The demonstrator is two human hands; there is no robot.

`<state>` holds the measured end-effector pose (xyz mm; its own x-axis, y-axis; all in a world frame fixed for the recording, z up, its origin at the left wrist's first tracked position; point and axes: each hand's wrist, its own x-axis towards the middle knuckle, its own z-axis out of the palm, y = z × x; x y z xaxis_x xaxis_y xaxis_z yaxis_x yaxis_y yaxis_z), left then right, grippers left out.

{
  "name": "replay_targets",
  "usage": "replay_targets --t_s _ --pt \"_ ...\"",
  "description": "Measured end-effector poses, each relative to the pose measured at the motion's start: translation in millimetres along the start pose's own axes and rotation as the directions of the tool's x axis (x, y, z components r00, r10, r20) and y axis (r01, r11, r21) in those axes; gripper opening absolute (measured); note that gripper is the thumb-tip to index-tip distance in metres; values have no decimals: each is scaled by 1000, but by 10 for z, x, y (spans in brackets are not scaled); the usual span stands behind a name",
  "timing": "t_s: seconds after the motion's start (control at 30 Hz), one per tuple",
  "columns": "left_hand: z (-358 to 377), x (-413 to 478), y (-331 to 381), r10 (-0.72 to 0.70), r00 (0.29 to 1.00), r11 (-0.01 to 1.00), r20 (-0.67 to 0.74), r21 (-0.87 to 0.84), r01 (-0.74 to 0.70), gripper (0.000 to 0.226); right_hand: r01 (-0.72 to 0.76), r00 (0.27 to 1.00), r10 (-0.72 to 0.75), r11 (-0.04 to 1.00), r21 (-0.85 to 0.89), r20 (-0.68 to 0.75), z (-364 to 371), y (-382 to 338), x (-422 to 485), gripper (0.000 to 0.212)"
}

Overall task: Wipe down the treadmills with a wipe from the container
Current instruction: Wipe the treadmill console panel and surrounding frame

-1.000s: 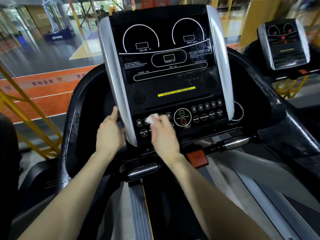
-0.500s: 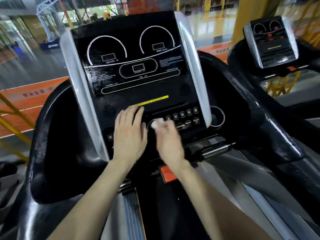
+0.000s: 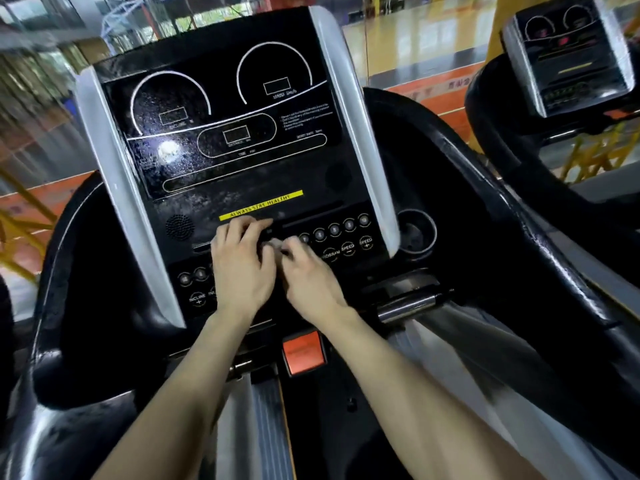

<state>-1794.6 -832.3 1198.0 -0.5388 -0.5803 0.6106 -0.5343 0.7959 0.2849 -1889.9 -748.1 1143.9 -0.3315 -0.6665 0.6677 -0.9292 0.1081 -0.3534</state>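
1. The big treadmill (image 3: 221, 140) is filling the middle of the view. Its black screen panel is leaning back between two grey sides.
2. A second treadmill (image 3: 568, 64) is waiting at 2 o'clock, well apart from the first one.
3. The left hand (image 3: 242, 271) is lying on the button panel, at 6 o'clock from the yellow strip (image 3: 259, 206). Its fingers are bending, but the blur is hiding them, so I cannot tell if they are pinching anything.
4. The right hand (image 3: 311, 278) is sitting at 3 o'clock from the left hand, right up against it. Its fingers are curling round the wipe.
5. The wipe (image 3: 275, 242) is the smallest thing here. It is a little white wad peeking out between the two hands, at 12 o'clock from the right hand, down on the button panel.
6. I am guessing the wipe is light, soft and damp, so it is scrunching up easily and could tear on the bumpy buttons. Opening it flat under the fingers, with the thumb pinching one edge, is looking like the best way to hold it.
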Motion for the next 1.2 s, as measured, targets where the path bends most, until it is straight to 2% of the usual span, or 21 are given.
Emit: replay_targets --t_s 0.03,0.07,0.13,0.2,0.3,0.37,0.43,0.47,0.5,0.57,0.63,0.7,0.77,0.83,0.9,0.97,1.07,1.1,1.13,1.17,1.2 --pt "-5 3 -33 7 1000 1000 6 0 -7 45 62 998 -62 998 -11 14 -22 7 37 51" --pt "-5 9 -55 15 1000 1000 8 -4 -14 47 43 998 -44 999 -19 -38 -76 130 75 46" --pt "-4 9 -61 13 1000 1000 3 -17 -13 49 -154 973 152 988 2 -176 -271 479 103 40" --pt "31 4 -49 8 1000 1000 -25 -21 -9 45 -355 881 359 932 71 -309 -522 864 127 37" --pt "120 -14 -6 -31 996 1000 -81 -6 30 38 -480 775 499 864 153 -387 -580 923 221 35" --pt "164 -15 11 -40 994 999 -103 1 41 36 -392 841 431 902 180 -329 -408 583 172 37" --pt "185 -24 6 -26 993 1000 -112 13 28 37 -158 971 179 978 137 -160 -212 269 -43 38" --pt "193 -22 -4 -17 993 1000 -116 14 19 37 -70 993 78 993 94 -86 -172 260 -169 39" --pt "196 -20 -21 -7 993 1000 -119 13 9 37 -51 996 57 995 83 -70 -186 374 -256 39" --pt "204 -17 -32 -1 992 1000 -127 9 2 38 -225 958 241 967 115 -156 -360 712 -366 37" --pt "215 -24 -23 -7 991 1000 -133 15 9 38 -434 851 451 892 123 -270 -597 987 -474 35" --pt "233 -29 -12 -9 990 1000 -142 26 13 38 -537 776 551 833 135 -308 -655 1005 -541 34" --pt "251 -40 -9 -7 988 999 -154 34 13 40 -509 813 526 851 132 -250 -514 726 -536 37" --pt "249 -48 -17 9 988 999 -155 35 -3 42 -342 934 354 927 154 -57 -319 368 -551 38" --pt "236 -60 -43 24 988 999 -152 29 -19 45 -207 978 198 960 187 63 -242 262 -617 37" --pt "221 -78 -50 36 989 999 -147 25 -32 47 -282 956 294 933 222 -21 -328 465 -645 38" --pt "206 -92 -31 44 988 999 -145 14 -42 49 -533 782 576 816 224 -237 -566 846 -656 34" --pt "204 -95 -21 43 988 999 -147 13 -41 49 -589 720 634 773 236 -282 -582 883 -645 33" --pt "204 -98 -11 37 988 999 -149 12 -36 50 -600 698 651 759 253 -299 -546 842 -615 33" --pt "204 -102 -1 33 988 999 -150 13 -31 50 -558 738 615 788 261 -279 -472 737 -584 34" --pt "199 -104 8 34 988 999 -149 18 -31 50 -476 821 534 836 274 -201 -372 584 -562 36"
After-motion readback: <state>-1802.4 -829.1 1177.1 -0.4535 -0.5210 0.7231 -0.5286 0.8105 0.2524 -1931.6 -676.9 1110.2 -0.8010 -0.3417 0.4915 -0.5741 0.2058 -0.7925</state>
